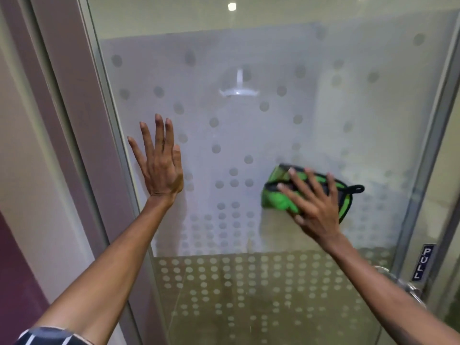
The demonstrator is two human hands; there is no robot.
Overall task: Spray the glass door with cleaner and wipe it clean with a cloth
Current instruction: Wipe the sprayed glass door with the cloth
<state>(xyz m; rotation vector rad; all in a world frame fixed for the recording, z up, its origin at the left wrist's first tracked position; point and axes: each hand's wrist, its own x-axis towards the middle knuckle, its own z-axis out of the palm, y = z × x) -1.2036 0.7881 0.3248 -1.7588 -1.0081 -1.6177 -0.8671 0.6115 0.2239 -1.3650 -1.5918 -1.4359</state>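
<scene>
Head view: right hand (315,207) presses green cloth (278,197) flat on glass door (249,133); left hand (160,168) splayed, empty.

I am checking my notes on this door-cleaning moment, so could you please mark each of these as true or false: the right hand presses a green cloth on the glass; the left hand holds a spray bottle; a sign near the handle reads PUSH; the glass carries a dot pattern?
1. The right hand presses a green cloth on the glass door. True.
2. The left hand holds a spray bottle. False: it lies flat and empty on the glass; no bottle is in view.
3. A sign near the door handle reads PUSH. False: it reads PULL.
4. The glass carries a dot pattern. True.
</scene>
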